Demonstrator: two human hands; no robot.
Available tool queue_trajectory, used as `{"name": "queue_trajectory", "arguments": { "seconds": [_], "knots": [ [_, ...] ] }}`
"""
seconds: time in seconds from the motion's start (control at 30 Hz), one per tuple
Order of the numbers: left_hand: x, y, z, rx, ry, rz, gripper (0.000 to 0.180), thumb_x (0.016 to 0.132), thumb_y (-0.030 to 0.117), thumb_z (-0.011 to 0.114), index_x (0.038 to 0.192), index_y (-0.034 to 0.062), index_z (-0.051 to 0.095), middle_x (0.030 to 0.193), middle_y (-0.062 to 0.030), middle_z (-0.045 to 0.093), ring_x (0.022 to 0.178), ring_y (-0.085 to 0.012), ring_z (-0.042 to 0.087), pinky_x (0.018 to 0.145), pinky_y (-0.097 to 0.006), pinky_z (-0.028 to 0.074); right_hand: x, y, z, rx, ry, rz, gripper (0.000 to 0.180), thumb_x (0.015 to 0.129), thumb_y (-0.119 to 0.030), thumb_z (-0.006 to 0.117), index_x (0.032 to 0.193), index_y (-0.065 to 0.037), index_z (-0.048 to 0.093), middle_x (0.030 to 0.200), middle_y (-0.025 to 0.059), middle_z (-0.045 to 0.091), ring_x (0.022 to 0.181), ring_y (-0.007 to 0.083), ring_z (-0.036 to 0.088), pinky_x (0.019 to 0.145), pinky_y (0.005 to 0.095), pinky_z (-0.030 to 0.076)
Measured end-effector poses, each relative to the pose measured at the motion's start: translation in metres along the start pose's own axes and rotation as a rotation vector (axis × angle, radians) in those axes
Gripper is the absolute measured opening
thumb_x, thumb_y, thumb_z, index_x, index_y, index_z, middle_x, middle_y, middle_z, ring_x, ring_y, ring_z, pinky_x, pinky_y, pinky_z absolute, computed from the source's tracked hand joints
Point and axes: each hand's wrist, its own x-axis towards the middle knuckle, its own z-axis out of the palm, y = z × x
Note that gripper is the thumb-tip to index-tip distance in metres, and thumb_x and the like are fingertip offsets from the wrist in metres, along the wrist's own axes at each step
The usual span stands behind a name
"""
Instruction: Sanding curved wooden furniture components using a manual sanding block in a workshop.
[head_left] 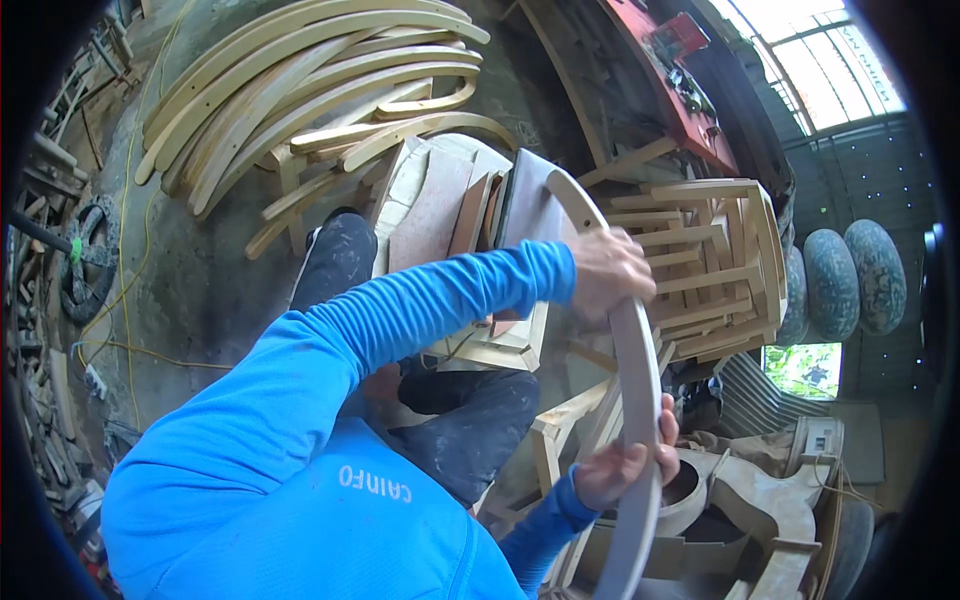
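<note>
By the right edge of the grey plate [530, 205] sits one end of our curved strip [640, 375], contact there unclear, its long axis running down our right side. Our left hand [612, 270] is nearer the plate, grip closed round the strip; our right hand [630, 465] clasps it farther down.

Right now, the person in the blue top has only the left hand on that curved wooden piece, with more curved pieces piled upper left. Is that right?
Not quite: the head view shows the right hand on the curved wooden piece too, below the left hand in view. The blue top and piled curved pieces are as you say.
</note>
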Motion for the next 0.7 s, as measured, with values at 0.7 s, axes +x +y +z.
{"name": "queue_trajectory", "arguments": {
  "seconds": [0.7],
  "knots": [
    [0.042, -0.014, -0.004, -0.130, 0.287, -0.906, 0.040, 0.076, 0.034, 0.081, 0.105, 0.0099, 0.067, 0.093, -0.0232, 0.073, 0.091, -0.0416, 0.073, 0.083, -0.049, 0.058, 0.367, -0.020, 0.028, -0.254, -0.428, 0.335, 0.046, 0.100, -0.023, 0.055, 0.137, 0.005, 0.056, 0.143, 0.0240, 0.059, 0.128, 0.0297, 0.063, 0.107, 0.0399, 0.053]
  ]
}}
